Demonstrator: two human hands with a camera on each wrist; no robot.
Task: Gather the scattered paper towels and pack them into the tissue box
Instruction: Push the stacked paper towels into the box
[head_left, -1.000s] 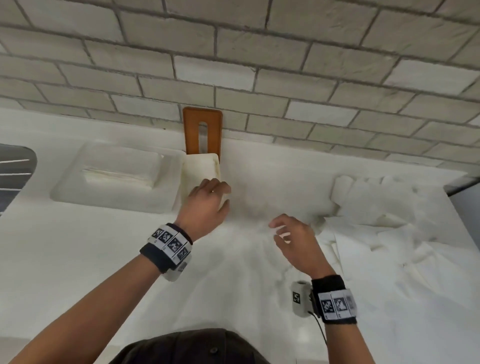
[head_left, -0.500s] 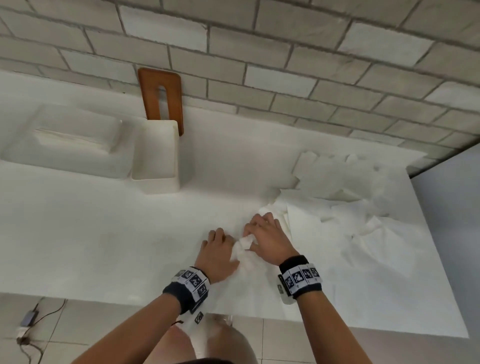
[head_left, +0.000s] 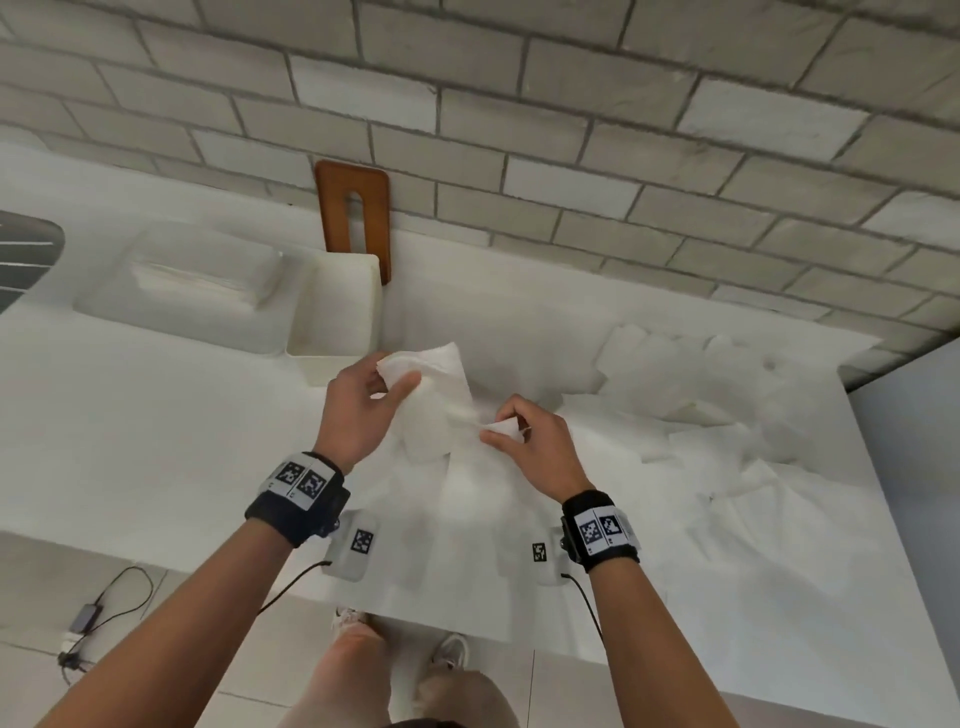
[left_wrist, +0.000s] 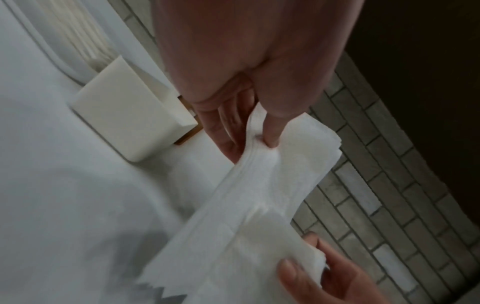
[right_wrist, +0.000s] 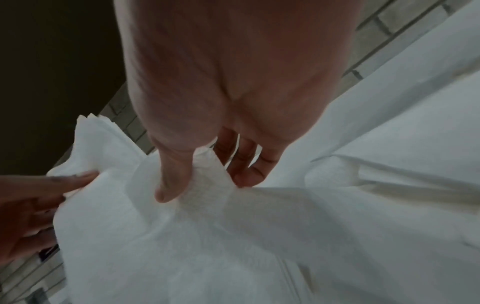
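Note:
Both hands hold a stack of white paper towels (head_left: 441, 400) lifted above the white table. My left hand (head_left: 363, 405) pinches its far corner between thumb and fingers; the same stack of towels (left_wrist: 272, 170) shows under that thumb. My right hand (head_left: 524, 441) pinches the near end, and that end of the towels (right_wrist: 207, 185) shows between its thumb and fingers. The open white tissue box (head_left: 337, 306) stands just beyond the left hand, with its brown wooden lid (head_left: 356, 213) leaning on the wall behind it. More loose paper towels (head_left: 727, 415) lie scattered on the right.
A clear plastic tray (head_left: 192, 286) with folded tissues sits left of the box. A brick wall (head_left: 519, 130) runs along the table's far edge. The table's near edge (head_left: 156, 561) is close to my legs. A cable and adapter (head_left: 88, 618) lie on the tiled floor.
Half a second ago both hands pressed towels flat on the table; now they hold a stack lifted up, closer to the tissue box.

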